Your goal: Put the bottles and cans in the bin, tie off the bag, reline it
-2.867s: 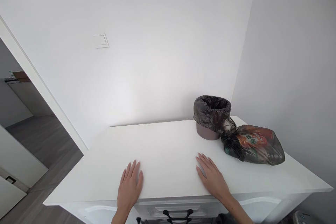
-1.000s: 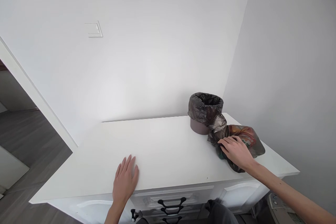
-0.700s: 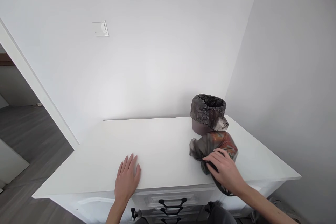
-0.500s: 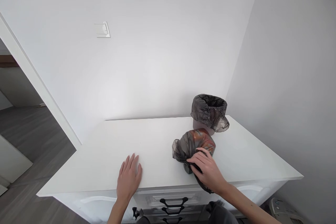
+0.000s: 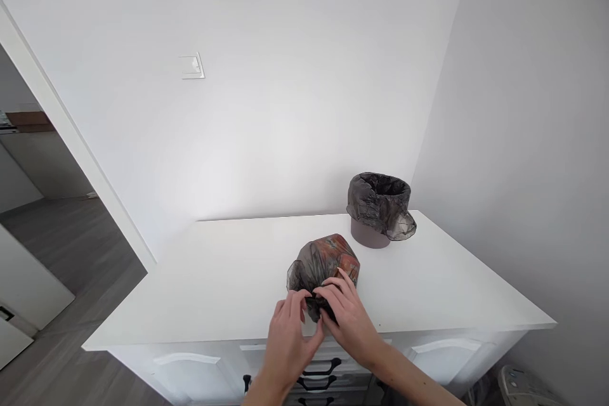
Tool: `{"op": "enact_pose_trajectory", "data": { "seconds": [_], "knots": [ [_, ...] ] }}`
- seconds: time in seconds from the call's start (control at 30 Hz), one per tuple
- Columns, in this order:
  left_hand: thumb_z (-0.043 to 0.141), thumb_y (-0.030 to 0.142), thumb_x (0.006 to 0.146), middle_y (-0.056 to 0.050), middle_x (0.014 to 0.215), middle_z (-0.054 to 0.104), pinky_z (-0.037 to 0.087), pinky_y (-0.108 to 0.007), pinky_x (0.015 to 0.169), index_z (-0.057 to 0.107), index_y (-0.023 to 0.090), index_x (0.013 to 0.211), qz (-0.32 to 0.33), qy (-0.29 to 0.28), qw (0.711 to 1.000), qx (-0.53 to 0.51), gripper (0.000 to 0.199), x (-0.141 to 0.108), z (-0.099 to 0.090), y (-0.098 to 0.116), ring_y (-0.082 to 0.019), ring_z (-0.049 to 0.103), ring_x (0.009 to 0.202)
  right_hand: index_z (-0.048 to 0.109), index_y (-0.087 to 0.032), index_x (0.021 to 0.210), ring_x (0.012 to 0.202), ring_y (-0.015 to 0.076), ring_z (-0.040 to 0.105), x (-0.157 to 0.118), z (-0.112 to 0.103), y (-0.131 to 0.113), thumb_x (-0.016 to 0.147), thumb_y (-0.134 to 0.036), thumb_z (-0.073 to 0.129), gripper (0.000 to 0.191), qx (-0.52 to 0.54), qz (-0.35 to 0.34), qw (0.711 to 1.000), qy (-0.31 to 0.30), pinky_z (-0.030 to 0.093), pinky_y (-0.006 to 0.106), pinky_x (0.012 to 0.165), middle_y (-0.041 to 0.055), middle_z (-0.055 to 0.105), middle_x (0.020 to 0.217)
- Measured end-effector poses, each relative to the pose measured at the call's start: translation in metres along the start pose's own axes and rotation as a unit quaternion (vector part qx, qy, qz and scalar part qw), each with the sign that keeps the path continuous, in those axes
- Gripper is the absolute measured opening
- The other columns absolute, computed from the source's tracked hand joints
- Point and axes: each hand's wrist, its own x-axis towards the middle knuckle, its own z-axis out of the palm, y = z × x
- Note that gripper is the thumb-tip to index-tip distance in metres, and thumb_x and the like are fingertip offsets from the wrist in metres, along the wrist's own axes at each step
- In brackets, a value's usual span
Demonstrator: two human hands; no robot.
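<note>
A dark see-through garbage bag (image 5: 316, 263), with orange and red contents showing through, lies near the front edge of the white cabinet top (image 5: 242, 266). My right hand (image 5: 349, 317) grips its gathered neck, fingers bent around the black plastic. Close against it, my left hand (image 5: 288, 333) pinches the same gathered plastic from the left. The fingertips of both hands nearly meet there, and part of the neck is hidden beneath them. Behind and to the right stands a small round bin (image 5: 368, 235), lined with another dark bag (image 5: 375, 206) folded over its rim.
The back wall and right wall meet behind the bin. A light switch (image 5: 193, 67) is on the wall at left, beside a doorway. Black drawer handles (image 5: 323, 368) stick out below the cabinet's front edge. A grey appliance (image 5: 526, 387) stands at lower right.
My left hand has left the cabinet top, where it lay flat, and come over to the bag's neck. The bag and my right hand have shifted left, away from the bin.
</note>
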Motion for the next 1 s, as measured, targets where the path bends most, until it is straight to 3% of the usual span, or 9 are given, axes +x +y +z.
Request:
{"op": "enact_pose_trajectory", "data": {
  "seconds": [0.13,0.27,0.37,0.53,0.7,0.8,0.87,0.93,1.0],
  "knots": [
    [0.06,0.017,0.085,-0.003,0.094,0.065,0.048,-0.037,0.08,0.057,0.023,0.113,-0.008,-0.006,0.998,0.059,0.028,0.015,0.013,0.017,-0.023,0.066,0.084,0.054,-0.021,0.134,0.12,0.0292,0.058,-0.002,-0.002,-0.001,0.089,-0.002,0.048,0.049,-0.04,0.016,0.999,-0.006,0.035,0.067,0.119,0.0075,0.069,0.113],
    [0.06,0.017,0.084,-0.001,0.089,0.068,0.047,-0.038,0.082,0.059,0.023,0.094,-0.038,-0.039,0.995,0.081,0.012,0.021,0.017,0.006,-0.022,0.068,0.08,0.058,-0.022,0.128,0.116,0.0301,0.058,0.001,-0.009,0.005,0.086,-0.002,0.055,0.047,-0.065,0.022,0.997,-0.023,0.033,0.065,0.121,0.0069,0.068,0.107],
    [0.057,0.014,0.084,0.0,0.084,0.068,0.046,-0.038,0.082,0.057,0.024,0.092,-0.059,-0.042,0.995,0.069,0.012,0.021,0.015,-0.004,-0.021,0.066,0.077,0.061,-0.024,0.118,0.106,0.0278,0.06,0.004,-0.015,0.007,0.088,-0.002,0.056,0.038,-0.055,0.009,0.998,-0.035,0.033,0.065,0.12,0.0048,0.067,0.099],
    [0.051,0.021,0.087,0.002,0.082,0.065,0.047,-0.036,0.078,0.053,0.026,0.108,-0.148,-0.009,0.988,-0.032,0.021,0.013,0.01,-0.026,-0.02,0.064,0.071,0.061,-0.026,0.111,0.101,0.0253,0.061,0.005,-0.028,0.018,0.094,-0.006,0.054,0.027,0.033,0.034,0.999,-0.022,0.048,0.058,0.106,0.0028,0.067,0.094],
    [0.048,0.035,0.089,0.0,0.085,0.061,0.047,-0.031,0.06,0.048,0.023,0.115,-0.28,0.052,0.941,-0.182,0.028,0.004,0.01,-0.054,-0.019,0.063,0.064,0.06,-0.027,0.112,0.1,0.0248,0.061,-0.001,-0.04,0.027,0.097,-0.01,0.053,0.023,0.102,0.116,0.988,0.026,0.056,0.045,0.088,0.0038,0.068,0.098],
    [0.055,0.037,0.086,-0.001,0.088,0.063,0.049,-0.03,0.06,0.05,0.021,0.115,-0.266,0.05,0.94,-0.206,0.034,0.002,0.01,-0.057,-0.019,0.064,0.066,0.059,-0.027,0.122,0.104,0.0263,0.059,-0.001,-0.041,0.019,0.096,-0.011,0.055,0.031,0.071,0.097,0.993,0.005,0.055,0.047,0.09,0.0062,0.066,0.104],
    [0.06,0.034,0.082,-0.005,0.098,0.066,0.053,-0.032,0.069,0.054,0.021,0.117,-0.24,0.059,0.941,-0.231,0.037,0.003,0.008,-0.052,-0.021,0.068,0.081,0.058,-0.027,0.126,0.106,0.0285,0.058,0.004,-0.039,0.01,0.092,-0.013,0.06,0.037,0.033,0.054,0.998,-0.021,0.052,0.051,0.094,0.0078,0.063,0.107],
    [0.061,0.032,0.081,-0.008,0.103,0.067,0.054,-0.034,0.077,0.06,0.021,0.112,-0.22,0.076,0.941,-0.245,0.033,0.005,0.003,-0.047,-0.024,0.067,0.092,0.063,-0.026,0.118,0.104,0.0293,0.057,0.01,-0.035,0.001,0.091,-0.014,0.063,0.029,0.004,0.022,0.999,-0.03,0.05,0.054,0.097,0.0076,0.062,0.104],
    [0.06,0.033,0.081,-0.008,0.1,0.066,0.054,-0.036,0.078,0.065,0.021,0.106,-0.218,0.087,0.94,-0.247,0.028,0.006,-0.003,-0.045,-0.024,0.066,0.09,0.065,-0.025,0.103,0.1,0.0278,0.057,0.017,-0.033,-0.005,0.094,-0.014,0.062,0.015,0.002,0.013,1.0,-0.022,0.048,0.054,0.097,0.0063,0.061,0.098]
  ]
}}
